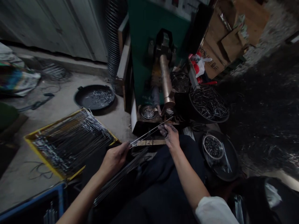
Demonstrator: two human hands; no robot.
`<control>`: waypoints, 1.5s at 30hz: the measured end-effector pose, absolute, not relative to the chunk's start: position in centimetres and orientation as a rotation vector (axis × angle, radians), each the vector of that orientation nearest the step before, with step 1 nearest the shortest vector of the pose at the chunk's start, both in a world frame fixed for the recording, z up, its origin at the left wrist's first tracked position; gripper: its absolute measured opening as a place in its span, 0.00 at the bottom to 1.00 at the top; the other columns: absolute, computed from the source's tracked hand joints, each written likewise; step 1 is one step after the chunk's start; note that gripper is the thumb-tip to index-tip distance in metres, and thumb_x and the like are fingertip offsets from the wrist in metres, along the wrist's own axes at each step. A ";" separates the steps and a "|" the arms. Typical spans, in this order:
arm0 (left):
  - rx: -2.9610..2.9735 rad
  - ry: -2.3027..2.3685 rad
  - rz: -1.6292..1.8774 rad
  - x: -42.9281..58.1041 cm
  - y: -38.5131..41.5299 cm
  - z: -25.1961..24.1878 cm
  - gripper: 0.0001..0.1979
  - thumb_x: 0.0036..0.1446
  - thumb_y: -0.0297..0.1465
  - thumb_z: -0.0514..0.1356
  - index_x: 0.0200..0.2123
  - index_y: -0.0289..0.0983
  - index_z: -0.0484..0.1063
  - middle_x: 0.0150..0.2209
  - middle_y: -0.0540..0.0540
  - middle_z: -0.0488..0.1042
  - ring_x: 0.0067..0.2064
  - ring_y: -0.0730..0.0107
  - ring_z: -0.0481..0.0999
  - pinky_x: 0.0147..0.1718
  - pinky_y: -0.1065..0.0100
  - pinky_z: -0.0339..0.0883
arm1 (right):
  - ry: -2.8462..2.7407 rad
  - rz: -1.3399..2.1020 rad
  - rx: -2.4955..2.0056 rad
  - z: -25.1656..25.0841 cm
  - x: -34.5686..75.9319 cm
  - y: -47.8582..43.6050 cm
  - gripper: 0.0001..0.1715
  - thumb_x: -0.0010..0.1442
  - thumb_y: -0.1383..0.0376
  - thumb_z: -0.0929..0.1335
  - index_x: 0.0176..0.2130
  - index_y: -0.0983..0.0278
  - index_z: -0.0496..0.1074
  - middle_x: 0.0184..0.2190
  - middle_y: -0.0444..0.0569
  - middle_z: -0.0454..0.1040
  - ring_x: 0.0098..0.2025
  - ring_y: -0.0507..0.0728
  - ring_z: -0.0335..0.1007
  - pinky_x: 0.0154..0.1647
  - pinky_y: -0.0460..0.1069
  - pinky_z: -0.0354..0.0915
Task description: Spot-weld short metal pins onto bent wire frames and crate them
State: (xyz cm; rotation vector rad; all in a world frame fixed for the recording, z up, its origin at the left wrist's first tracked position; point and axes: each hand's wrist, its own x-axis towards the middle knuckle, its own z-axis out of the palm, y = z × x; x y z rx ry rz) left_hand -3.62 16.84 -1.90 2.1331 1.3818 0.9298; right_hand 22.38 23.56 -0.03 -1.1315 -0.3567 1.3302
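Note:
My left hand [118, 154] is closed around the near end of a thin metal rod [147, 133], which slants up and right toward the machine. My right hand [170, 134] has its fingertips pinched at the rod's far part, just below the copper-coloured electrode arm [166, 79] of the green machine [140, 37]. The rod's far tip lies close under the arm's end. A small round dish of metal bits [148, 112] sits on the machine's ledge, left of the tip. A bundle of long thin rods [121, 174] lies across the lap below my left hand.
At left stand a yellow crate [43, 160] of rods and a black pan [80, 98] with small parts. On the right are a black basin [225, 119] of metal pieces and a tray [231, 155] holding a bowl [213, 147]. A blue crate [62, 199] is at lower left.

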 end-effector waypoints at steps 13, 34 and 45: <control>2.153 1.371 1.064 -4.5 16.1 -0.2 0.11 0.68 0.32 0.52 0.34 0.37 0.69 0.22 0.53 0.68 0.20 0.75 0.66 0.23 0.74 0.58 | -0.470 1.328 -1.186 1.9 21.1 24.5 0.12 0.45 0.66 0.75 0.31 0.65 0.72 0.26 0.49 0.81 0.34 0.60 0.83 0.28 0.45 0.75; 2.218 1.391 1.079 -4.8 15.8 0.0 0.08 0.69 0.30 0.52 0.37 0.36 0.69 0.24 0.52 0.70 0.22 0.74 0.70 0.24 0.72 0.59 | -0.552 1.317 -1.186 2.9 20.9 25.1 0.13 0.44 0.64 0.76 0.31 0.65 0.72 0.24 0.49 0.80 0.33 0.61 0.83 0.29 0.47 0.76; 2.213 1.430 1.066 -4.9 16.3 -0.1 0.10 0.70 0.31 0.52 0.34 0.38 0.67 0.23 0.52 0.70 0.22 0.72 0.71 0.25 0.71 0.59 | -0.571 1.308 -1.181 3.0 20.9 25.8 0.13 0.44 0.64 0.76 0.29 0.64 0.71 0.23 0.48 0.80 0.33 0.60 0.82 0.29 0.47 0.77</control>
